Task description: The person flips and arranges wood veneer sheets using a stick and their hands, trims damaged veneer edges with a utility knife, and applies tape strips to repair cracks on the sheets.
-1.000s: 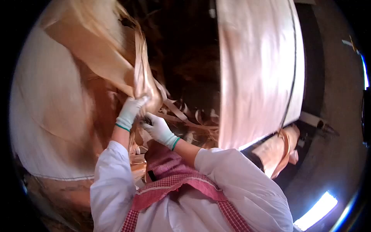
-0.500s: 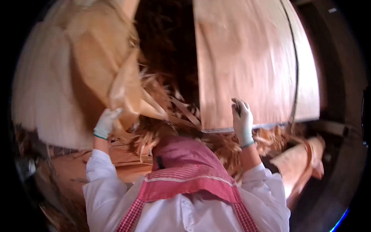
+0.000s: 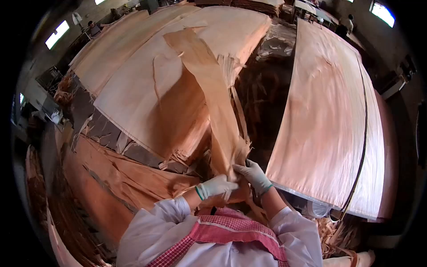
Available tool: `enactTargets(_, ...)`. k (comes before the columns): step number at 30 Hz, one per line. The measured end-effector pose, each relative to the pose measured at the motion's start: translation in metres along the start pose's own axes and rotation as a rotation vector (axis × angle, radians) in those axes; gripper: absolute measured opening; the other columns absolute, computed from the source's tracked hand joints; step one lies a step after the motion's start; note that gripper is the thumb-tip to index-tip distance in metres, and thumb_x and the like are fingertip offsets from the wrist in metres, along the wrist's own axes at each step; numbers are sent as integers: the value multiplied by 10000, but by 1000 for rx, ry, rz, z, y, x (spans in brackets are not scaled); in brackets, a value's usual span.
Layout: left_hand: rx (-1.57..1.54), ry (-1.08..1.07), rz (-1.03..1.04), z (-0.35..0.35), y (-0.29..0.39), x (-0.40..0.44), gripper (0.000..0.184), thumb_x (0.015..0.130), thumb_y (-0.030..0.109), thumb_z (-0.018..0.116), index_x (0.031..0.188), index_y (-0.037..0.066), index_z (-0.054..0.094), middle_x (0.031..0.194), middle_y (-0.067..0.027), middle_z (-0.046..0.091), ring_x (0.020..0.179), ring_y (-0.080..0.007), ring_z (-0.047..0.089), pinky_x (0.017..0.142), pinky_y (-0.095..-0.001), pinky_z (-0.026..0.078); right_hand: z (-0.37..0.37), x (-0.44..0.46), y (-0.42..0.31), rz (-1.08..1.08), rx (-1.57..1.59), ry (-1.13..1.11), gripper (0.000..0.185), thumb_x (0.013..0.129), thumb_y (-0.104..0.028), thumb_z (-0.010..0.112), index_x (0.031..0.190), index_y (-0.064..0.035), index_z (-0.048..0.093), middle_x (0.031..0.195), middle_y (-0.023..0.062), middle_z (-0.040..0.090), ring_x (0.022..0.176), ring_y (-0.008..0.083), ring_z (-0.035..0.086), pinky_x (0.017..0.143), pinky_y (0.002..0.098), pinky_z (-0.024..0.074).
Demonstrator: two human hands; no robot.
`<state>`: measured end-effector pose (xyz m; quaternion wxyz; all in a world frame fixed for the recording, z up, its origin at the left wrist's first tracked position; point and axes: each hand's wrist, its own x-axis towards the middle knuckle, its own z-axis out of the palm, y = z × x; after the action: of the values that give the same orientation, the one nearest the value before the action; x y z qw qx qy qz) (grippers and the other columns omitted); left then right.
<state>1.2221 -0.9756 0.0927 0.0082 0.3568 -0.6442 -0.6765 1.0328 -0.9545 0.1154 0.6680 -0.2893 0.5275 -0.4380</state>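
A long tan wood veneer strip (image 3: 213,102) stretches away from me, its far end lying over the left veneer stack (image 3: 138,102). My left hand (image 3: 218,185), in a pale glove with a green cuff, is closed on the strip's near end. Close beside it, my right hand (image 3: 254,174), gloved the same way, grips the right edge of that bunched end. Both hands are low in front of my apron. Narrow torn pieces hang around the near end, and the fingertips are partly hidden in the folds.
Right of a dark gap with scraps stands another veneer stack (image 3: 329,111), crossed by a dark cord (image 3: 365,129). Crumpled reddish veneer (image 3: 133,178) lies low on the left. Shavings (image 3: 331,233) are heaped at lower right. A person (image 3: 347,24) is in the far background.
My hands were apart, the left on a veneer sheet's edge and the right by the right stack. They have come together on the strip. The view has tilted up, showing more room.
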Motion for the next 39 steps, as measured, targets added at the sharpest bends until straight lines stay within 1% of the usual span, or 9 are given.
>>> enactTargets(3,608,-51,115,-30,46,-36,441,862,393,654,996,-24,603,909,-169,644,886,-215,632,792,-336,497,-15,-12,-18,-122,-344,105,287,850,-54,662,1108,51,592,994,38,648,875,118,579,785,275,494)
enactTargets(7,334,536,409,-83,123,-79,317,917,266,603,1092,2,573,1032,-169,640,946,-303,640,822,-394,498,-3,-79,-78,-275,-1124,58,268,844,-169,624,1067,-24,592,930,143,663,800,227,643,702,350,507)
enactTargets(11,737,511,1170,-103,203,-23,301,908,236,602,1110,14,583,1132,-160,620,1028,-328,599,860,-443,488,32,-152,-124,-255,-1590,-221,272,835,-258,613,1067,-117,590,850,107,651,775,310,653,619,415,505)
enactTargets(16,937,-748,424,-34,149,94,537,972,447,436,1317,41,497,1334,-192,514,1251,-303,471,1042,-373,371,44,-230,-160,-139,-1747,-157,223,798,-289,636,972,-152,606,758,66,622,731,269,649,582,392,498)
enactTargets(27,-105,-1445,-81,-38,91,58,603,985,380,462,1399,-46,361,1407,-183,445,1326,-225,385,1113,-303,259,-39,-343,-125,233,-1258,388,236,762,-187,673,946,-55,605,798,195,613,760,385,622,638,427,485)
enactTargets(29,617,-1378,25,-32,225,-6,689,896,374,629,1384,-41,377,1397,-193,452,1321,-224,398,1084,-302,292,-52,-351,-118,203,-1189,466,205,746,-139,691,895,-38,592,766,196,591,698,382,596,623,403,476)
enactTargets(35,1016,-685,521,-7,190,53,243,718,162,689,935,59,655,860,-182,633,859,-369,609,778,-444,491,-117,-338,-147,43,-1366,790,181,754,-132,734,857,-32,624,711,154,607,639,285,610,624,370,488)
enactTargets(38,936,-301,926,-11,171,149,171,777,148,647,931,77,669,870,-180,635,811,-390,600,762,-444,492,-138,-318,-176,-133,-1555,973,576,683,-38,786,1219,-47,576,1223,157,590,1102,269,593,961,363,472)
enactTargets(39,939,-268,614,-9,171,174,184,795,156,640,952,60,655,884,-197,651,833,-380,619,776,-443,496,-133,-308,-186,-204,-1545,1090,559,704,-52,774,1226,-42,578,1299,141,552,1203,259,539,1032,355,423)
